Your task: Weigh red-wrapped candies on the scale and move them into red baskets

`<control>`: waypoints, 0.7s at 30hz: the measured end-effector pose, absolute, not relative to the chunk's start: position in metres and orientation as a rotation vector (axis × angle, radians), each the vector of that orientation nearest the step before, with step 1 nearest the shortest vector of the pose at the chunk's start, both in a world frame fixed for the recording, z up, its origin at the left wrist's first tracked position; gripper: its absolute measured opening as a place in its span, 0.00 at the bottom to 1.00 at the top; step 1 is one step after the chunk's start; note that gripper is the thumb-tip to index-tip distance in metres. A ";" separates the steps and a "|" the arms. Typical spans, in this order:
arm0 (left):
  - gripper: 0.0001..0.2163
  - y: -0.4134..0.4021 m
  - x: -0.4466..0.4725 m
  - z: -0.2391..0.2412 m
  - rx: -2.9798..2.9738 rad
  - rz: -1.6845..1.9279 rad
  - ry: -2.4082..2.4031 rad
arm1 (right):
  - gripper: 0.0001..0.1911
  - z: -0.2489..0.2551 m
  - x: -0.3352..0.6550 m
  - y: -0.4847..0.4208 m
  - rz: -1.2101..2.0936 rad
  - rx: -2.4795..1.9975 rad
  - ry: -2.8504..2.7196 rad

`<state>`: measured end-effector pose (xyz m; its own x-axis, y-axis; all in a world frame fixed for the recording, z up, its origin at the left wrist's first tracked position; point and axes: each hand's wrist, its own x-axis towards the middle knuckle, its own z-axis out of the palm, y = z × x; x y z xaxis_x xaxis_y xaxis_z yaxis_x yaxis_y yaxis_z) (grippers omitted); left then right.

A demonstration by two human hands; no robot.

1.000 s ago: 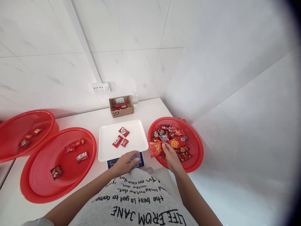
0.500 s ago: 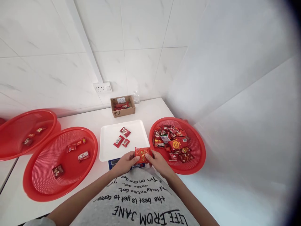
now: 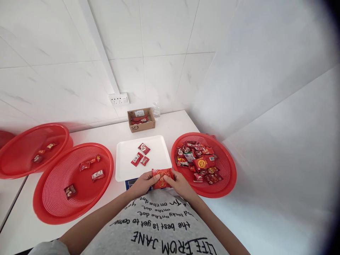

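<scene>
Now both hands hold one red snack packet (image 3: 162, 178) between them, just above the near edge of a white tray (image 3: 127, 167), close to the person's body. The left hand (image 3: 143, 183) pinches the packet's left end and the right hand (image 3: 178, 184) its right end, fingers curled shut on it with thumbs on top.

A second earlier the right hand alone held this packet over the near rim of the right-hand basket, while the left hand rested on the scale's keys. Half a second ago both hands had already met on it, much as now.

The tray sits on a blue-faced scale (image 3: 131, 182) and carries three small red packets (image 3: 140, 154). To the right, a round red mesh basket (image 3: 230, 166) holds a heap of mixed, mostly red packets (image 3: 199, 161). To the left, a second red mesh basket (image 3: 42, 202) holds about five scattered packets (image 3: 98, 174). Farther left, a red basin (image 3: 16, 171) holds three small ones (image 3: 37, 158). At the back of the white table (image 3: 172, 124), near the tiled wall, an open cardboard box (image 3: 143, 125) contains red packets, with a clear bottle (image 3: 156, 109) just beside it.
</scene>
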<state>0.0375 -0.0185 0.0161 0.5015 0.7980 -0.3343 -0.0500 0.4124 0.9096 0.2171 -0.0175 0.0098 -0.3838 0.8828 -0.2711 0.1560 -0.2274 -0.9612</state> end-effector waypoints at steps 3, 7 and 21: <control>0.23 -0.019 0.038 0.018 1.063 0.629 0.887 | 0.25 0.015 0.216 -0.019 1.655 -1.294 -1.448; 0.22 -0.021 0.040 0.015 1.105 0.600 0.878 | 0.24 0.015 0.213 -0.021 1.590 -1.341 -1.433; 0.23 -0.023 0.038 0.015 1.059 0.621 0.935 | 0.29 0.015 0.205 -0.025 1.665 -1.304 -1.365</control>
